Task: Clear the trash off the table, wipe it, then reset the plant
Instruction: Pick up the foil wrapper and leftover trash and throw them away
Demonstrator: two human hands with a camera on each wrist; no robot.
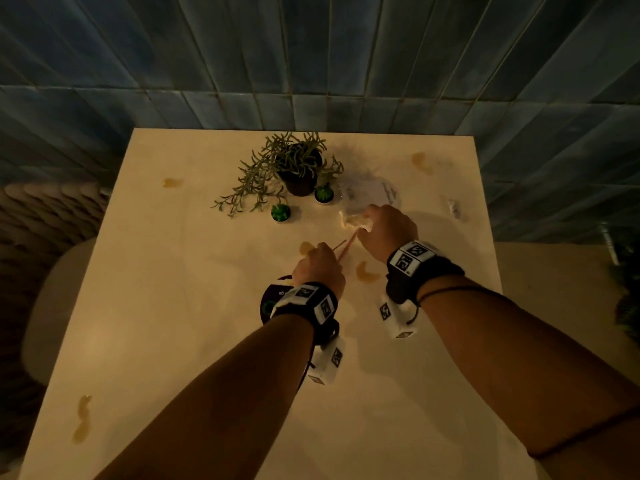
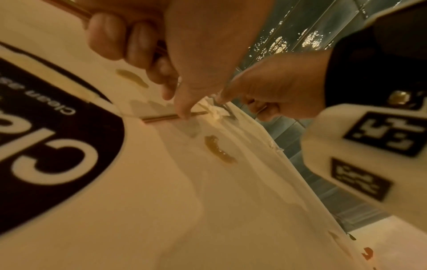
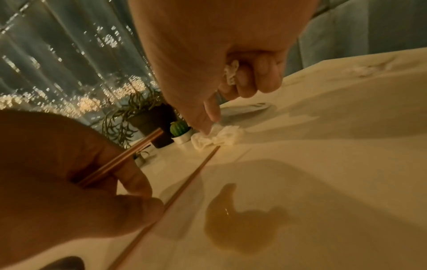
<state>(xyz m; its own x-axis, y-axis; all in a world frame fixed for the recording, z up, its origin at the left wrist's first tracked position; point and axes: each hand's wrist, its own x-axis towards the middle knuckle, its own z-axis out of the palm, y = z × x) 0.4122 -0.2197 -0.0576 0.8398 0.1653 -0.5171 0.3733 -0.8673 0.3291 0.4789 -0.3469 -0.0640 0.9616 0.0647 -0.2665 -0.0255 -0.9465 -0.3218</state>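
Note:
My left hand grips one wooden chopstick in its curled fingers. One of its fingertips touches a second chopstick lying on the white table. My right hand is just beyond. Its curled fingers hold a small white paper scrap, and a fingertip presses on a crumpled napkin at the chopstick's far end. The trailing plant in a dark pot stands at the table's back, with two small green cactus ornaments in front of it.
Brown sauce smears dot the table, one between my wrists. A clear plastic lid lies behind the napkin and a small wrapper near the right edge. A black round item with white lettering sits under my left wrist. A tiled wall backs the table.

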